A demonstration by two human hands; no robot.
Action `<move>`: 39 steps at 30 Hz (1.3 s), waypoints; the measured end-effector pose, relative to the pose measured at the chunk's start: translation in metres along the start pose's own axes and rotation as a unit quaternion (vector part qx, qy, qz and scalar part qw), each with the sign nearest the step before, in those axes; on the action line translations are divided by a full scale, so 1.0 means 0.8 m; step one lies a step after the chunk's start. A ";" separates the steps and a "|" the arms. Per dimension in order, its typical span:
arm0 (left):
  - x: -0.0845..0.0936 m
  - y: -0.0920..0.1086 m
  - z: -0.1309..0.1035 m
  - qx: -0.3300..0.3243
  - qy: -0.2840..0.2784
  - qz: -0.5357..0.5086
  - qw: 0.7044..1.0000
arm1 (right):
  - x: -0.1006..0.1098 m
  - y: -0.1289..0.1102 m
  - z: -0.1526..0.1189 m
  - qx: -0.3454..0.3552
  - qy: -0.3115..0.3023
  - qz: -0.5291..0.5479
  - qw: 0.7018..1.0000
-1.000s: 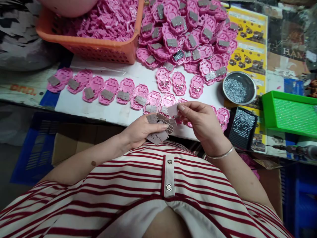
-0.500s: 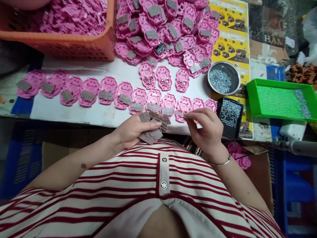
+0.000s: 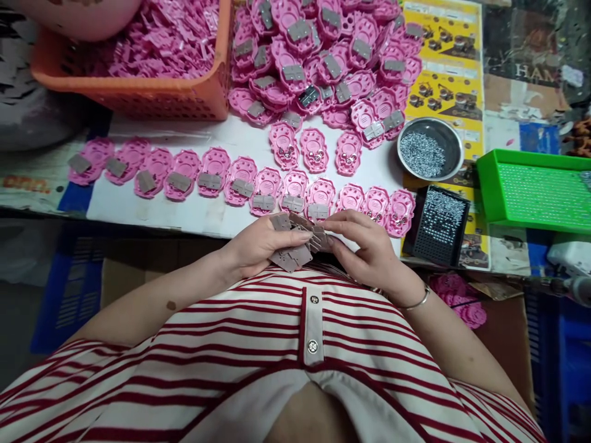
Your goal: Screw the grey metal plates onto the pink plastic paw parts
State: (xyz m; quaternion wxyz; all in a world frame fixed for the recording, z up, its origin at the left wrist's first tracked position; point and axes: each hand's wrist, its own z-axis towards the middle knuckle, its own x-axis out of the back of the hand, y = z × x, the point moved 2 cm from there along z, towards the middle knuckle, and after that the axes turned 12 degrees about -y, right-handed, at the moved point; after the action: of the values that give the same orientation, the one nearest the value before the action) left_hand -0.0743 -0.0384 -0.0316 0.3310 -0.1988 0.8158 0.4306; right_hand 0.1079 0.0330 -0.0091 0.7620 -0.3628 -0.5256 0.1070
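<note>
My left hand (image 3: 258, 243) is closed around a fanned bunch of thin grey plates (image 3: 292, 257), thumb on top, at the table's front edge. Thumb and fingertips of my right hand (image 3: 364, 246) pinch the right edge of that bunch, at a grey plate (image 3: 319, 239). Just beyond my hands runs a row of pink plastic casings (image 3: 215, 166); most to the left carry a grey plate across their lower part. At the row's right end, a pink casing (image 3: 401, 212) shows shiny metal bits and no plate. My fingers partly hide the casings nearest them.
Behind the row lie a few pink casings (image 3: 314, 149) and a big heap of plated ones (image 3: 323, 55). An orange basket (image 3: 221, 92) holds pink parts. To the right stand a metal bowl (image 3: 457, 157) of small screws, a black tray (image 3: 436, 246) and a green tray (image 3: 494, 197).
My right hand has moved left and down, from over the casings to the bunch in my left hand. The whole view has shifted, so the table appears further right.
</note>
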 end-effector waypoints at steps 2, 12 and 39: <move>-0.001 0.000 0.000 0.007 -0.012 0.005 1.000 | 0.005 -0.001 0.008 -0.056 -0.022 0.100 0.993; -0.008 0.010 -0.007 0.033 -0.087 0.058 0.994 | 0.009 0.019 0.040 -0.162 -0.165 0.499 0.835; -0.004 0.002 0.001 0.037 -0.009 -0.031 0.999 | 0.039 0.053 -0.003 -0.386 0.105 0.048 0.915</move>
State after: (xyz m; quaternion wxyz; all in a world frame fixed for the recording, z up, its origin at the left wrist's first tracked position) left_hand -0.0726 -0.0362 -0.0285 0.3585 -0.2076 0.8216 0.3916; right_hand 0.1326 0.0790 -0.0152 0.6073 -0.6625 -0.4254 -0.1067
